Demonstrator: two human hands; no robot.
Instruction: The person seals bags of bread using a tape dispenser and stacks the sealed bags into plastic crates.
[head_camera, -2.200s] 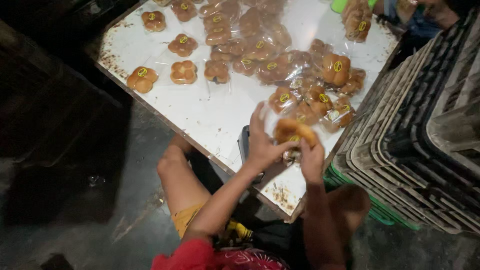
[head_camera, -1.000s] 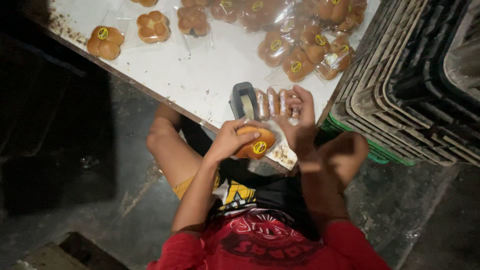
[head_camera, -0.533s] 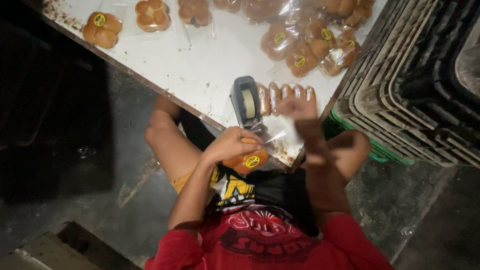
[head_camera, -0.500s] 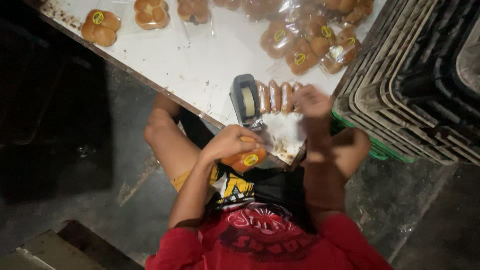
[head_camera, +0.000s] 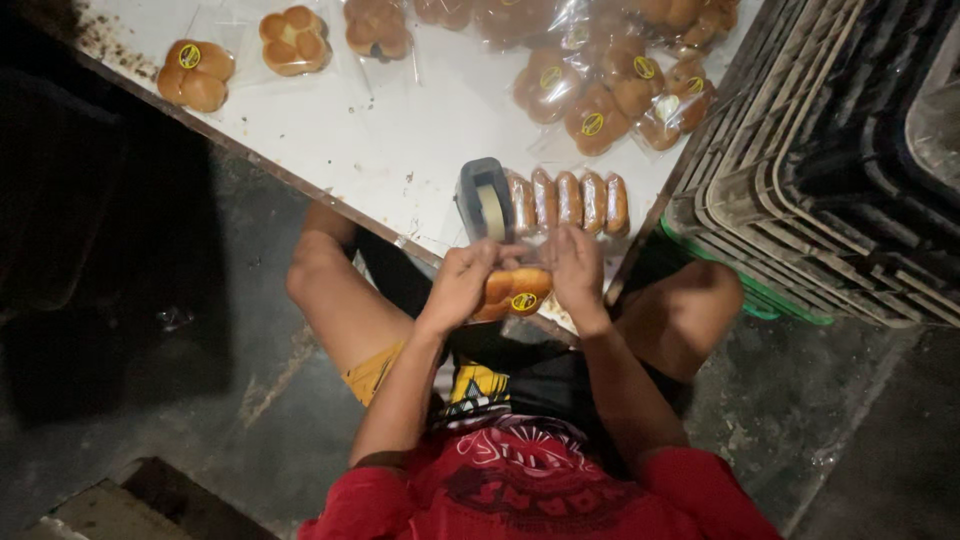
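Observation:
I hold a golden bun in a clear wrapper with a yellow round sticker at the near edge of the white table. My left hand grips its left side and my right hand its right side, fingers pressed on the wrapper's top. Just beyond my hands stands a dark tape dispenser with a row of several tape rolls beside it.
Wrapped buns lie at the far left and in a heap at the far right of the table. Stacked dark plastic crates rise on the right. My bare knees flank the table edge above a dim concrete floor.
My right hand has come back from the tape rolls to the bun. Both hands now hold the bun together, slightly higher against the table edge.

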